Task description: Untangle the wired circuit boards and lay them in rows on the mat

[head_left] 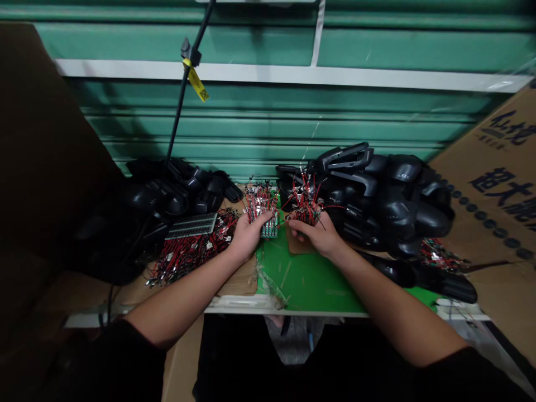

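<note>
My left hand [249,233] is closed around the edge of a circuit board panel [268,228], its thumb lying on top. Red and black wires bristle up from the panel's far side. Close by on the right, my right hand [312,230] grips a bundle of red and black wires [307,198] with small parts at their ends. Its thumb and fingers wrap the lower end of the bundle, so what lies inside the grip is hidden. The two hands are a short gap apart above a green mat [318,279].
Another wired board panel [191,225] lies on a wire heap [180,259] at left. Black plastic shells are piled at left [167,190] and right [397,195]. Cardboard boxes flank both sides, the right one [498,206] printed. A black cable [180,106] hangs before the green shutter [259,106].
</note>
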`<state>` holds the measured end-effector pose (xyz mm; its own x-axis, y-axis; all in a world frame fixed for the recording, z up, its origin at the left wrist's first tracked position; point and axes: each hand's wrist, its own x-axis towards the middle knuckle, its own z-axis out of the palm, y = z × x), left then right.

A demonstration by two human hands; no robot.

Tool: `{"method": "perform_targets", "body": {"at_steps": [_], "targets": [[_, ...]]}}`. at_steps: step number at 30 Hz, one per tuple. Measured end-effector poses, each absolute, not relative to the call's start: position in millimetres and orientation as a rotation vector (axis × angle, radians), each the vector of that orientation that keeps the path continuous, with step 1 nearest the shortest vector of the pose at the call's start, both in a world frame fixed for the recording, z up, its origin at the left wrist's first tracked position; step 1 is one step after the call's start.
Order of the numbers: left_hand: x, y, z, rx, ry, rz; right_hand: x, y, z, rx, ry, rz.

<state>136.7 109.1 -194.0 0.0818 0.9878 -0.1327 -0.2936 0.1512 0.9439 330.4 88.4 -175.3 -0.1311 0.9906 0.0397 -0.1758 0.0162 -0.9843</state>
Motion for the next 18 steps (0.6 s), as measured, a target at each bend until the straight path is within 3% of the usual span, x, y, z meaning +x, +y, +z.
{"method": "perform_targets", "body": {"at_steps": [18], "targets": [[136.7, 109.0, -194.9, 0.892, 0.996, 1.226, 329.7, 89.2, -174.9, -0.966, -1.103, 1.259]]}}
